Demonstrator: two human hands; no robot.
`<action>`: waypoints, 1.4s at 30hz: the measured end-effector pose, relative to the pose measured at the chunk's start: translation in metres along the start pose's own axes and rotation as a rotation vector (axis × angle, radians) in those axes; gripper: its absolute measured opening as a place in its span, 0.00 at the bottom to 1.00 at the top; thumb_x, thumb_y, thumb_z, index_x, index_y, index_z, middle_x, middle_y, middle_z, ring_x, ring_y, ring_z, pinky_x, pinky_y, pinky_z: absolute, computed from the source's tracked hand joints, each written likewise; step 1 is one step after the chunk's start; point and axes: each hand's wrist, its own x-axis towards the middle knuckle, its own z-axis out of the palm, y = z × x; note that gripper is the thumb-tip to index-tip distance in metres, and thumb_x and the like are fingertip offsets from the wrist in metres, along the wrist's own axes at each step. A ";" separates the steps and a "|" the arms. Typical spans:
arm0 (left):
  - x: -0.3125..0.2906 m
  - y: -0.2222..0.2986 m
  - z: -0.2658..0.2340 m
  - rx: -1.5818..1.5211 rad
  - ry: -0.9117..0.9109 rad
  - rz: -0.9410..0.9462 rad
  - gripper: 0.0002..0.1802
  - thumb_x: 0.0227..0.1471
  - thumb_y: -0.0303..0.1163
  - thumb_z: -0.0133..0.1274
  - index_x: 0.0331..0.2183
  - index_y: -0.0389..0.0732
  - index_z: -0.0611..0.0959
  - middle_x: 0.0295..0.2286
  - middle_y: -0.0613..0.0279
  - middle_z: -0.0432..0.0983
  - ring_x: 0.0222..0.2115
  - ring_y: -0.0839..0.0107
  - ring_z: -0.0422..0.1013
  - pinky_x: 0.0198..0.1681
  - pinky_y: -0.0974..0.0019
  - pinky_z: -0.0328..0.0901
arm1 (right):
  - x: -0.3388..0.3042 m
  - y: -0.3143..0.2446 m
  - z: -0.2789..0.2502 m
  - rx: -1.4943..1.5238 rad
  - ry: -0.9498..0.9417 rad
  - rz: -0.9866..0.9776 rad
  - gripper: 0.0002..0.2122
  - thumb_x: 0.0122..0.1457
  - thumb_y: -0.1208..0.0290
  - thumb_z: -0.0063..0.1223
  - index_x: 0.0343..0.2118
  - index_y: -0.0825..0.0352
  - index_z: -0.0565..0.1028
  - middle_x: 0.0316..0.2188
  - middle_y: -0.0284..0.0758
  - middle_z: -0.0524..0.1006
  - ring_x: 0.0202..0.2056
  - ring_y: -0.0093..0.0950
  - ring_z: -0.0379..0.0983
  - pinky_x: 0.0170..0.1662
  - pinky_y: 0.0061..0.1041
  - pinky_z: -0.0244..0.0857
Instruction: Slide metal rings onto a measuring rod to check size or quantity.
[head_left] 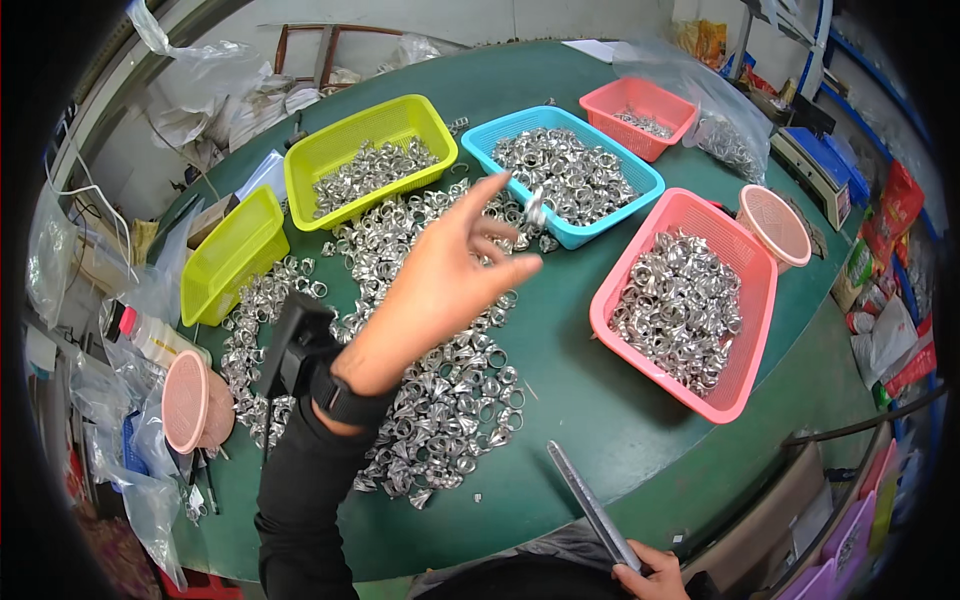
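My left hand [450, 265] reaches over the table with its fingers apart, close to the blue basket [575, 235]. A blurred silver ring [535, 208] is in the air just off its fingertips, at the basket's near edge. Low in the view, my right hand [655, 575] is closed around the thick end of a tapered metal ring mandrel [590, 500], which points up and left. Beneath my left arm spreads a large heap of silver rings [430, 420]. The blue basket holds many more rings.
A pink basket [755, 330] of rings stands at right, a smaller pink one [650, 148] behind. Two yellow-green baskets [370, 115] [205, 265] sit at left. Round pink baskets [790, 225] [185, 405] flank the green table [570, 370]. A scale [815, 175] stands far right.
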 end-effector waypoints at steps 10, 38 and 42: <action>-0.092 -0.044 0.022 0.723 -0.510 0.187 0.10 0.34 0.26 0.51 0.25 0.33 0.72 0.24 0.55 0.65 0.26 0.61 0.63 0.29 0.65 0.60 | 0.000 0.007 -0.003 0.068 0.126 0.043 0.16 0.45 0.75 0.50 0.37 0.75 0.66 0.21 0.30 0.70 0.23 0.15 0.61 0.26 0.13 0.58; -0.157 -0.042 0.019 -0.555 -0.395 -0.534 0.15 0.32 0.16 0.55 0.29 0.30 0.73 0.30 0.58 0.70 0.33 0.74 0.66 0.39 0.72 0.62 | 0.041 -0.045 0.034 -0.449 -0.142 -0.534 0.14 0.41 0.77 0.52 0.34 0.73 0.68 0.16 0.33 0.67 0.17 0.17 0.62 0.20 0.16 0.56; -0.146 -0.039 0.010 -0.700 -0.349 -0.575 0.21 0.33 0.23 0.56 0.35 0.30 0.71 0.30 0.58 0.70 0.31 0.75 0.66 0.36 0.73 0.62 | 0.043 -0.049 0.042 -0.319 -0.106 -0.440 0.15 0.40 0.77 0.52 0.34 0.73 0.68 0.16 0.34 0.67 0.17 0.18 0.62 0.20 0.16 0.56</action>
